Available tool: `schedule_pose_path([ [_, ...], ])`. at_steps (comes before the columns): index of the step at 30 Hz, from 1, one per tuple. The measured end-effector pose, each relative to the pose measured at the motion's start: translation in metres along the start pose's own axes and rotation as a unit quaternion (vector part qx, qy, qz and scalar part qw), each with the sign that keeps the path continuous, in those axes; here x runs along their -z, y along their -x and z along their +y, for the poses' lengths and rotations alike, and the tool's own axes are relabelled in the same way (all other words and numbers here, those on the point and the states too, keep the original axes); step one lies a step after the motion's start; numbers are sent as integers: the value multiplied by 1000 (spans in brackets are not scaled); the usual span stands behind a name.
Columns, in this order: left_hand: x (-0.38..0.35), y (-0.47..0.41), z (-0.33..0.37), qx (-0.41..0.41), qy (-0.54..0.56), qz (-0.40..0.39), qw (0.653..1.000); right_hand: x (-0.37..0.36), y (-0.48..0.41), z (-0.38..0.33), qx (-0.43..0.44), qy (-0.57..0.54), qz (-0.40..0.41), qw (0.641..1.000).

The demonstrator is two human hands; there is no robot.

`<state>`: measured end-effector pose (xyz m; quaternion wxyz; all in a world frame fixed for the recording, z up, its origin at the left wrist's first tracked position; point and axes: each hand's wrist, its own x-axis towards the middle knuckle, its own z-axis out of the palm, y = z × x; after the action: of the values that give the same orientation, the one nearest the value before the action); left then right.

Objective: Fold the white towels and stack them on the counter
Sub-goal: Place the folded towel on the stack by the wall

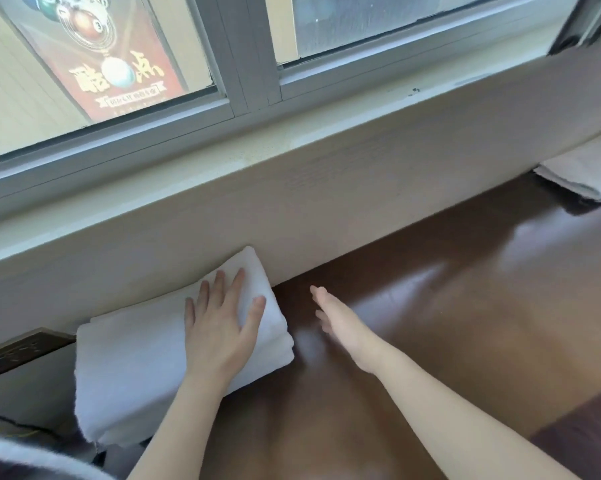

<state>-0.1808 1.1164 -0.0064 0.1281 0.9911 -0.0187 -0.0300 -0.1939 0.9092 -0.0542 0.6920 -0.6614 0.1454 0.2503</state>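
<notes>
A stack of folded white towels (pixel 136 368) lies on the dark brown counter (pixel 430 323), pushed against the beige wall under the window sill. My left hand (pixel 219 323) rests flat on top of the stack near its right end, fingers spread and straight. To the right of the stack my right hand (pixel 340 323) hovers edge-on over the bare counter, fingers straight and holding nothing. More white towels (pixel 583 168) lie at the far right of the counter, cut off by the frame.
A beige window sill (pixel 292 140) and grey window frame run along the back. A dark socket panel (pixel 22 348) sits left of the towel stack. The counter's front edge (pixel 569 407) shows at lower right, with dark floor beyond.
</notes>
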Motion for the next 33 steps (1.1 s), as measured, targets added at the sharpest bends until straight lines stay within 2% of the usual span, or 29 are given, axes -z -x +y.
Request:
schedule_pose_path([
  [3,-7,-5,50,-85,-1,-11,996,31,30,-5,37,73,80,993],
  [6,-16,-3,110,-168,-46,-17,984,74,62,-11,76,162,134,975],
  [15,-59,37,312,-273,-88,-37,957,272,169,14,113,379,254,883],
  [19,-88,63,416,-305,-80,-45,948,370,225,38,91,394,325,855],
  [22,-106,80,484,-327,-70,-57,941,431,266,48,69,369,359,854],
  [27,-120,81,577,-348,-52,-56,935,521,302,41,50,383,375,843],
  [33,-144,35,652,-350,-29,-53,935,603,282,22,38,379,368,848],
])
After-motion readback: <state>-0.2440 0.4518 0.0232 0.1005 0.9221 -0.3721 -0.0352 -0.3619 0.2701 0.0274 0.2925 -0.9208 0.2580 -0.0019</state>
